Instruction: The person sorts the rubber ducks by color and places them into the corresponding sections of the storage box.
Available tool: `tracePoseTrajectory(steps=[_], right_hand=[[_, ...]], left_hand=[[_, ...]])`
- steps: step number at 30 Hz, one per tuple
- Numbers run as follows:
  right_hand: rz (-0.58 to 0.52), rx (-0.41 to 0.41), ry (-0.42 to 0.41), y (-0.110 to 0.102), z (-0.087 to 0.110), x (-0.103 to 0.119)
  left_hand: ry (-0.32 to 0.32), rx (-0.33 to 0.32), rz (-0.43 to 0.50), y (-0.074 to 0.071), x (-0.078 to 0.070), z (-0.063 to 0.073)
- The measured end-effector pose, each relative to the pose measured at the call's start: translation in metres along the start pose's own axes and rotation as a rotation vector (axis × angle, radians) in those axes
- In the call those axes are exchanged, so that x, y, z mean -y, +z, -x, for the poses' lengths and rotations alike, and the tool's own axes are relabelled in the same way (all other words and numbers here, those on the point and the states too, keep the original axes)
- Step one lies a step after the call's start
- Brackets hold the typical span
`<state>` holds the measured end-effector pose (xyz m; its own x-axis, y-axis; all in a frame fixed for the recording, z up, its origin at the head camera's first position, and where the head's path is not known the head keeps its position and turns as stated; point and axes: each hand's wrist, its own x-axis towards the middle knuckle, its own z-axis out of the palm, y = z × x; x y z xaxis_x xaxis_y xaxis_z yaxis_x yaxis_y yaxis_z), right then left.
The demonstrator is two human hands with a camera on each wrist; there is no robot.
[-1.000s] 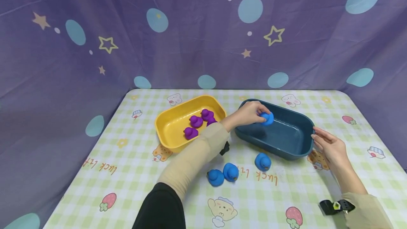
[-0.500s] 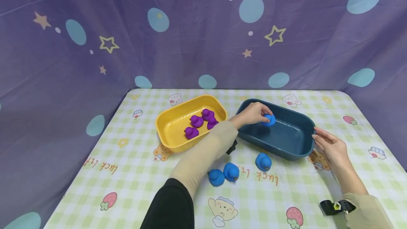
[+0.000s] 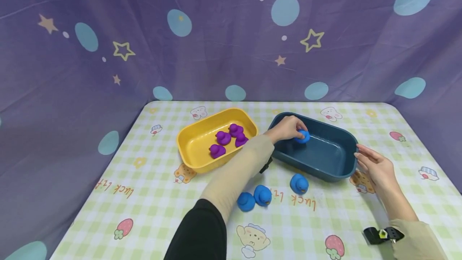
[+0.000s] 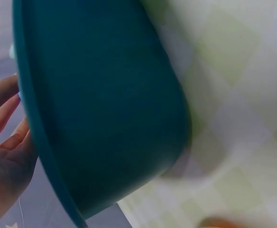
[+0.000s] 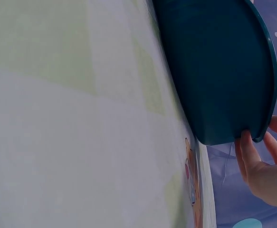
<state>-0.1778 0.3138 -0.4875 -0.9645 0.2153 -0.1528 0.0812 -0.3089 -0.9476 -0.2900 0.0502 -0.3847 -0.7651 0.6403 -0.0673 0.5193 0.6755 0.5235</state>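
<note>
My left hand [image 3: 287, 128] reaches over the near-left rim of a dark teal basin [image 3: 333, 155] and holds a blue rubber duck [image 3: 304, 137] low inside it. In the left wrist view the basin's wall [image 4: 105, 104] hides the duck and part of the fingers. My right hand [image 3: 378, 169] pinches the basin's right end; in the right wrist view its fingertips [image 5: 246, 136] lie along the outer wall just by the rim. Three more blue ducks sit on the tablecloth in front of the basin: one duck [image 3: 299, 183] alone, a second duck [image 3: 262, 195] beside a third duck [image 3: 246, 202].
A yellow basin [image 3: 187, 147] stands left of the teal one, with several purple ducks [image 3: 223, 138] inside. My left forearm [image 3: 238, 171] crosses its near-right corner. Behind the table [image 3: 173, 220] hangs a purple curtain [image 3: 223, 43].
My left hand with the blue duck has shifted slightly right, then a touch back left, within the teal basin. The left forearm has moved right, uncovering more purple ducks. My right hand stays put.
</note>
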Motion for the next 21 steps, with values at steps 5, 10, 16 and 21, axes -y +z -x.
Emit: tracePoseTrajectory(steps=[5,10,16,21], right_hand=[[-0.006,0.003,0.005,0.000,0.000,0.000],[-0.003,0.005,0.016,0.000,0.000,0.001],[0.001,0.006,0.020,0.001,0.000,0.002],[0.004,0.004,0.024,0.000,0.001,0.003]], left_hand=[[-0.018,0.016,-0.008,0.003,0.002,-0.003],[-0.023,0.025,-0.025,0.006,0.003,-0.006],[-0.035,0.031,-0.030,0.010,0.005,-0.008],[-0.039,0.039,-0.024,0.013,0.005,-0.008]])
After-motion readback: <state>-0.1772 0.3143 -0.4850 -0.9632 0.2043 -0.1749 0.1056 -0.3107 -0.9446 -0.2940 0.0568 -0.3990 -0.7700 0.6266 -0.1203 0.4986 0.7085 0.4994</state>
